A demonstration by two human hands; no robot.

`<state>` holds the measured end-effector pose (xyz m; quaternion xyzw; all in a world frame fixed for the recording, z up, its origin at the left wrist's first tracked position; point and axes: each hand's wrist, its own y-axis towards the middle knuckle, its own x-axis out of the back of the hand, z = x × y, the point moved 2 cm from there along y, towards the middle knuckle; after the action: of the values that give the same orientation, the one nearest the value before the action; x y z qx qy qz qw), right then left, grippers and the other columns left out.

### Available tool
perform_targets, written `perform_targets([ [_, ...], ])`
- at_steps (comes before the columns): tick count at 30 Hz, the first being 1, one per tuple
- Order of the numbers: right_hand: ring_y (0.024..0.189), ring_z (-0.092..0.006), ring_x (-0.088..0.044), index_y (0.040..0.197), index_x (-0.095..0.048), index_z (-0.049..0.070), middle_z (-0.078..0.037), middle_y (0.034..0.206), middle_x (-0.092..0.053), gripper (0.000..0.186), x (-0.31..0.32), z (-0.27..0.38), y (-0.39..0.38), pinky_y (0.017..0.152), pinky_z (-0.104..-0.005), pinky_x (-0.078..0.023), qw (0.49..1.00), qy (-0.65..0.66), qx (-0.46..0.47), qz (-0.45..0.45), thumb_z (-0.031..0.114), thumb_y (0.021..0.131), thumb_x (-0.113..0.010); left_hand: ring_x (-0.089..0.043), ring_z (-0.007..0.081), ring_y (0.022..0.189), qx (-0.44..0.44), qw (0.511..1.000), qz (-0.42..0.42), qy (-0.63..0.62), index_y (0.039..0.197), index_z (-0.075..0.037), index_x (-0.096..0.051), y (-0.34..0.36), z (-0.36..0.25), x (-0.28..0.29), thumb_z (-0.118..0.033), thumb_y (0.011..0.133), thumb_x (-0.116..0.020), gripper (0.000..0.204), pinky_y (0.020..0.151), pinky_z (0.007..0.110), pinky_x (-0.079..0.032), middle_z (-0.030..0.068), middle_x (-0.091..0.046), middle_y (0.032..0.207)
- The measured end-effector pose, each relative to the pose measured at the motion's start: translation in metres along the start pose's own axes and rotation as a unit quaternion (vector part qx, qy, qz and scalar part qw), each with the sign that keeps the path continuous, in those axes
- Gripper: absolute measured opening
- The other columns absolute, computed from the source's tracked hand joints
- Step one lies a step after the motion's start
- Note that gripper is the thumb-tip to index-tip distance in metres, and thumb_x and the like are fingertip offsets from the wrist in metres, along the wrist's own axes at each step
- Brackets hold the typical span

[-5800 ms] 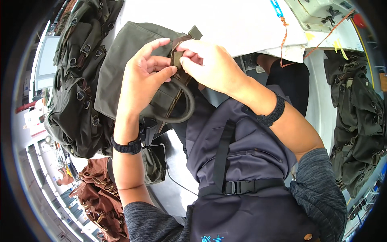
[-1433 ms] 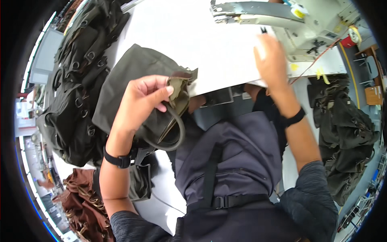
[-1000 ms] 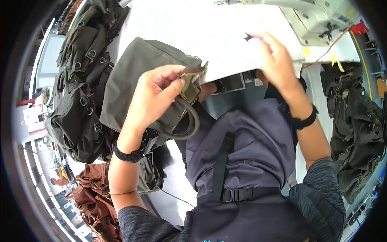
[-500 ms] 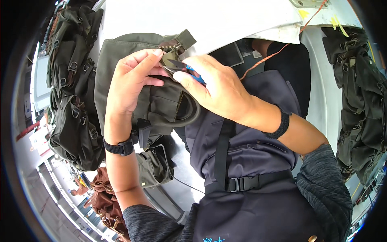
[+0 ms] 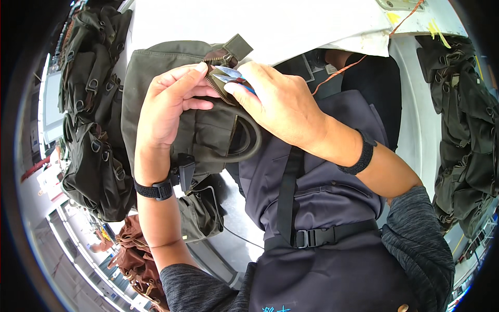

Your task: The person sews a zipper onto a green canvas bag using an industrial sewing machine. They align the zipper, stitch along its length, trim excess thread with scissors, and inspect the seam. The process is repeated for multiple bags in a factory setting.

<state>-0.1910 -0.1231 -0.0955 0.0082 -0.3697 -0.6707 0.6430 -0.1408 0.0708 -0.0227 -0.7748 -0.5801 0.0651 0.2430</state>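
Note:
A dark olive fabric bag lies at the table's front edge, with a brass-toothed zipper curving along its opening. My left hand pinches the zipper edge between thumb and fingertips. In my right hand are thread snips with blue handles. Their two pointed blades are slightly apart and lie over the zipper, close to my left fingertips. Whether a thread is between the blades is too small to tell. A fabric tab sticks up at the zipper's far end, and a rounded handle loops toward me.
The white table spans the far side. Dark olive bags hang in a bunch at the left and more at the right. Reddish-brown bags are at lower left. An orange cord crosses at the right. My apron covers my lap.
My right hand has shifted slightly up, and the snips have turned, so their blades now catch the light. The left hand keeps its pinch nearly in place.

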Motion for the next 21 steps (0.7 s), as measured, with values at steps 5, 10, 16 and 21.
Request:
perform_targets([
  [5, 0.065, -0.0309, -0.071, 0.098, -0.059, 0.0, -0.014, 0.078, -0.068, 0.028, -0.0005, -0.0003, -0.0009, 0.054, -0.0391, -0.057, 1.0, 0.0, -0.004, -0.002, 0.025, 0.097, -0.072, -0.076, 0.0173, 0.088, -0.002, 1.0, 0.0, -0.001, 0.114, 0.0, -0.076, 0.0005, 0.0018, 0.0001, -0.026, 0.104, -0.064, 0.03, 0.072, 0.027, -0.061, 0.0096, -0.078, 0.101],
  [10, 0.063, -0.0304, -0.07, 0.096, -0.058, 0.001, -0.014, 0.076, -0.067, 0.026, -0.002, -0.0022, -0.001, 0.053, -0.0389, -0.056, 1.0, -0.002, 0.005, -0.007, 0.024, 0.097, -0.072, -0.076, 0.0172, 0.088, -0.002, 1.0, 0.0, -0.003, 0.114, 0.0, -0.076, 0.0004, 0.0027, 0.0004, -0.025, 0.105, -0.064, 0.029, 0.073, 0.027, -0.061, 0.0095, -0.078, 0.101],
  [16, 0.061, -0.0276, -0.07, 0.095, -0.057, 0.002, -0.012, 0.075, -0.065, 0.025, -0.0036, 0.0, -0.0012, 0.051, -0.0365, -0.055, 0.999, -0.04, 0.014, -0.016, 0.022, 0.096, -0.072, -0.076, 0.0174, 0.087, -0.002, 1.0, 0.001, -0.014, 0.115, 0.0, -0.075, -0.0001, 0.0037, -0.0005, -0.024, 0.105, -0.063, 0.029, 0.073, 0.028, -0.061, 0.0102, -0.078, 0.1],
  [21, 0.061, -0.0249, -0.07, 0.095, -0.056, 0.003, -0.01, 0.075, -0.065, 0.025, -0.0064, -0.0009, -0.0029, 0.05, -0.0345, -0.054, 0.996, -0.086, 0.033, -0.005, 0.022, 0.096, -0.072, -0.077, 0.0177, 0.089, 0.004, 1.0, 0.007, -0.021, 0.113, 0.0, -0.076, 0.0009, 0.0049, 0.0009, -0.025, 0.104, -0.064, 0.029, 0.074, 0.027, -0.06, 0.0104, -0.079, 0.101],
])
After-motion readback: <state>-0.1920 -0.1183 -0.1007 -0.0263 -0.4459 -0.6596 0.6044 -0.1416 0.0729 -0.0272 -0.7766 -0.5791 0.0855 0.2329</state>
